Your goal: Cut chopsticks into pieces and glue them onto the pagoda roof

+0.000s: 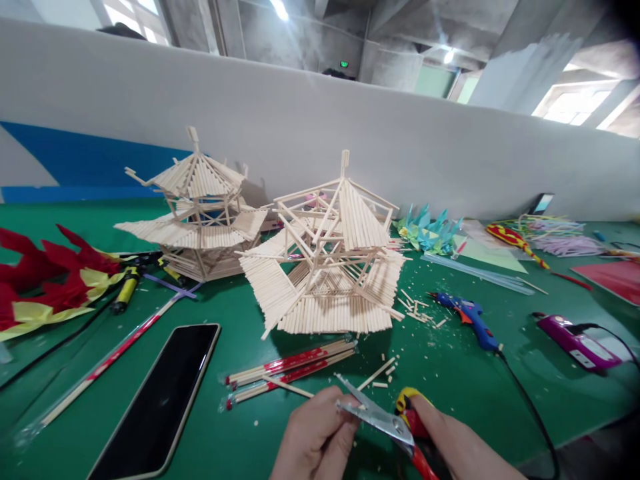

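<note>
My left hand is closed at the bottom centre, fingers pinched round a thin wooden stick that sticks out to its left. In my right hand is a pair of scissors with red and yellow handles. Its blades stand apart, their tips at my left fingertips; whether they touch the stick I cannot tell. Beyond my hands stands a wooden-stick pavilion model with its upper roof only partly covered. Packs of chopsticks in red-printed wrappers lie in front of it, near cut stick pieces.
A second pavilion model stands at the back left. A phone lies left of my hands. To the right are a blue glue gun with its cable and a purple device. Red and yellow paper craft sits far left.
</note>
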{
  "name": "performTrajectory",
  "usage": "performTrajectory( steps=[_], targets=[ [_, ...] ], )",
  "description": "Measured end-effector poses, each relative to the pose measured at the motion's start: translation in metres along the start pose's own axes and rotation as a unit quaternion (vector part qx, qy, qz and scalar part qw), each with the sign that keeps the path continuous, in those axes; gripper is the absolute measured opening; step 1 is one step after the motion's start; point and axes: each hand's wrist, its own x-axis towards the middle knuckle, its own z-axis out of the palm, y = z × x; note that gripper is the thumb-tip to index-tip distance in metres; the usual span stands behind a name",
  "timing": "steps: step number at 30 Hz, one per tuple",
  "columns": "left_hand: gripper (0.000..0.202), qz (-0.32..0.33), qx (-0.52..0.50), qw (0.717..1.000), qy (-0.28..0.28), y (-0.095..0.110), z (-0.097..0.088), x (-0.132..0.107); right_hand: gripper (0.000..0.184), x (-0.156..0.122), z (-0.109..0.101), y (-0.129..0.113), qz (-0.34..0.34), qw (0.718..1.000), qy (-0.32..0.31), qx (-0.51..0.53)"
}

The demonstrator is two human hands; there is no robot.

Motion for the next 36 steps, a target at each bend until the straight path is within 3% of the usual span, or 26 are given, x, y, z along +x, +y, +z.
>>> performTrajectory(
  steps=[5,9,12,16,20,23,30,36],
  targets=[
    [0.021,0.004,0.004,1.000,-0.008,0.006,-0.002,0.002,0.030,0.004,0.015,0.006,0.025,1.000,-0.002,0.005],
    [0.021,0.011,-0.007,1.000,-0.009,0.009,-0.002,0.003,0.022,0.003,0.012,-0.001,0.015,1.000,0.006,0.007],
    [0.020,0.001,-0.026,1.000,-0.011,0.009,-0.001,0.003,0.030,0.002,0.001,-0.009,-0.014,1.000,-0.016,0.005],
    [0.024,0.040,-0.047,0.997,0.043,0.006,-0.001,0.003,0.047,0.000,-0.007,-0.013,-0.030,0.999,0.011,0.010],
    [0.030,0.060,-0.039,0.996,0.058,0.004,-0.002,0.006,0.042,-0.002,-0.005,-0.010,-0.039,0.999,0.029,0.006],
    [0.030,0.067,-0.039,0.996,0.050,0.005,-0.003,0.009,0.048,-0.001,-0.002,-0.007,-0.025,0.999,0.045,0.004],
    [0.021,0.052,-0.039,0.998,0.013,0.002,-0.006,0.007,0.025,0.010,0.005,0.004,0.005,0.998,0.057,0.004],
    [0.022,0.049,-0.057,0.997,0.025,-0.003,-0.006,0.004,0.033,0.011,0.012,0.007,-0.004,0.997,0.071,0.005]
  ],
)
